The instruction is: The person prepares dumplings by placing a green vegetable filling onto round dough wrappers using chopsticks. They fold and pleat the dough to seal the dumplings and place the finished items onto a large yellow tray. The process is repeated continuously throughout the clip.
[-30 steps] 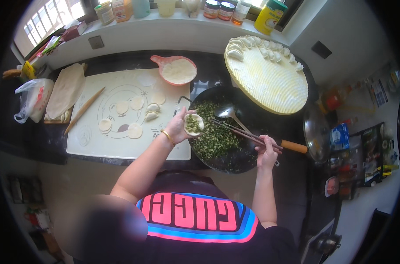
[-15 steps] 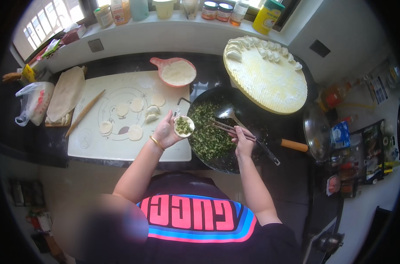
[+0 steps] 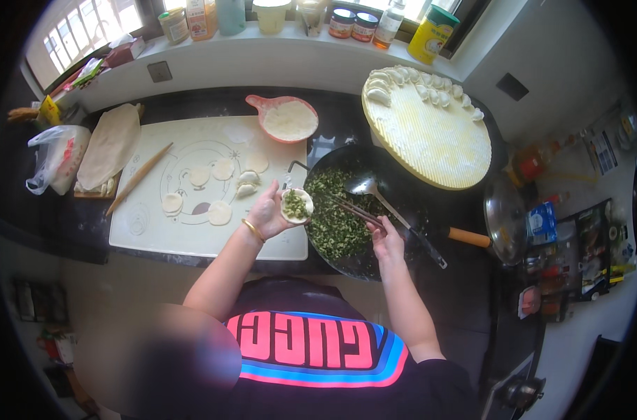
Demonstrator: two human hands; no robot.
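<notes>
Since half a second ago, the right hand has drawn its chopsticks back over the wok; the left hand cups a filled wrapper (heaped high), which may spill when pinched.

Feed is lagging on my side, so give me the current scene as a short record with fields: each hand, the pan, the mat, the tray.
left hand: cups a round dumpling wrapper with green filling on it
right hand: holds chopsticks over the pan
black pan: chopped green filling, metal ladle resting inside
white mat: several flat wrappers, rolling pin at its left edge
round yellow tray: finished dumplings along its far rim
pink bowl: white flour
</notes>
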